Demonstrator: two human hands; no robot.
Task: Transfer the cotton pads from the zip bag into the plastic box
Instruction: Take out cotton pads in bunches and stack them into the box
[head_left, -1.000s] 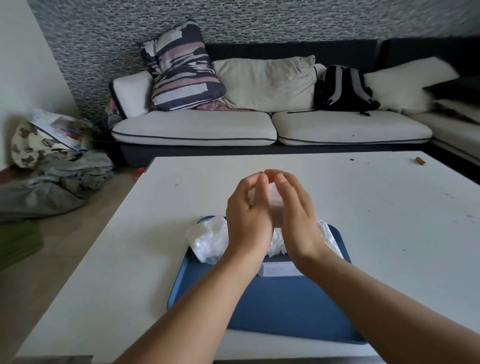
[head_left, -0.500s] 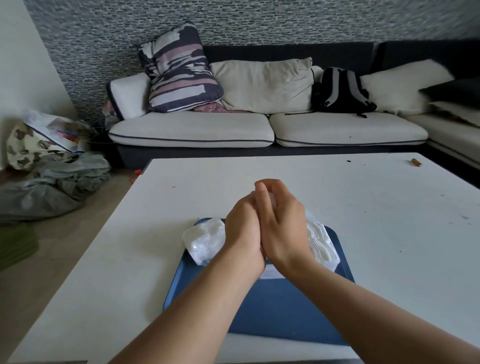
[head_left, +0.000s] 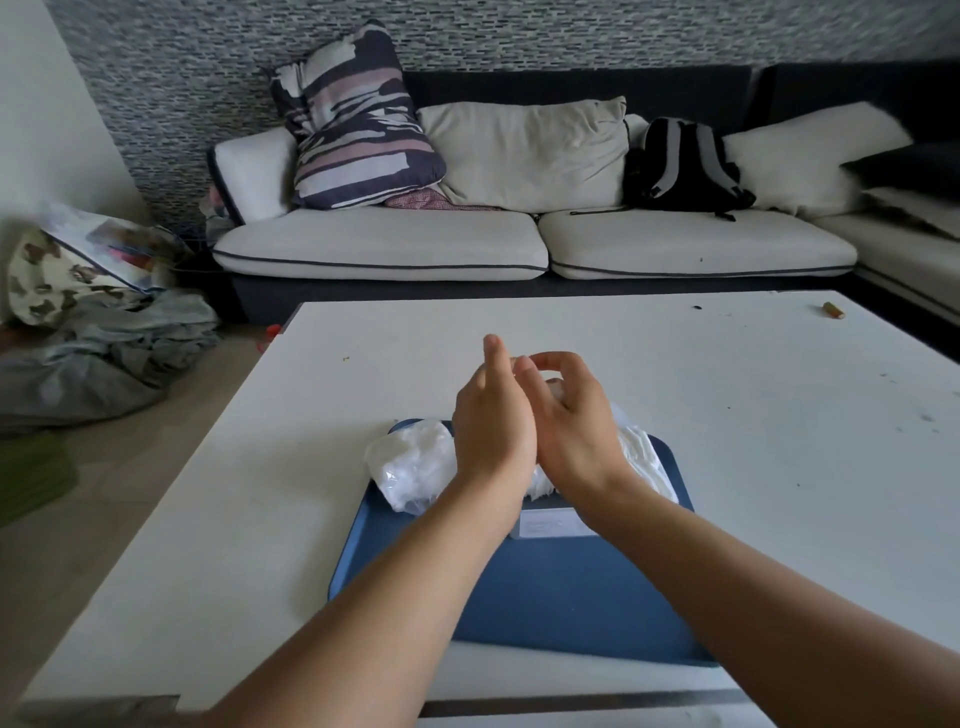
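Note:
Both hands hover together over the far end of a blue tray (head_left: 571, 597). My left hand (head_left: 493, 421) is flat with straight fingers, its palm against my right hand (head_left: 571, 426). The right fingers curl around a bit of white that looks like cotton pads (head_left: 554, 385). A clear zip bag (head_left: 410, 462) holding white pads lies on the tray's far left corner. More white crumpled plastic and pads (head_left: 647, 460) show to the right of my wrists. The plastic box (head_left: 553, 524), with a pale label, sits under my wrists and is mostly hidden.
The tray rests on a white table (head_left: 727, 415), near its front edge. A small brown object (head_left: 834, 310) lies at the table's far right. Beyond stands a sofa (head_left: 384, 244) with cushions and a black backpack (head_left: 680, 161). Clothes (head_left: 104, 353) are piled on the floor at left.
My hands went from cupped with a gap, to pressed together, to now: left fingers straightened upward, right fingers curled. Both stayed over the tray's far end.

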